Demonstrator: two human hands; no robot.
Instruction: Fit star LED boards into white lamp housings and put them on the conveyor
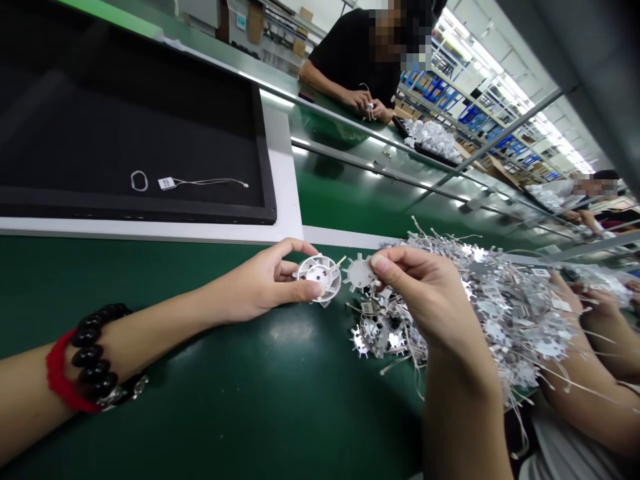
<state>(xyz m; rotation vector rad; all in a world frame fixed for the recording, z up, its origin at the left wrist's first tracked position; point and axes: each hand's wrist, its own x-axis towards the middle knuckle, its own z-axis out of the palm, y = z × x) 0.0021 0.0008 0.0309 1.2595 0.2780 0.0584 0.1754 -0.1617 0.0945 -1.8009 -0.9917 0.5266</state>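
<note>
My left hand (280, 280) grips a round white plastic housing (330, 283) by its rim, the thumb lying on its face. Ribs run around the housing's hub, and a short pale wire (342, 261) sticks out of it. Close by on the right, my right hand (415, 280) pinches a flat, silvery toothed disc (359, 274) between thumb and fingers. A small gap separates disc and housing. Beyond and under my right hand lies a big heap of similar metal toothed pieces with white wires (480, 280).
A black tray (267, 160) at the left holds a small labelled block with wires (167, 183) and a pale ring (139, 181). Across the green bench (200, 413) a person in black (345, 53) handles a small part beside a tray of white parts (433, 139). Another person's arm (585, 373) reaches in at right.
</note>
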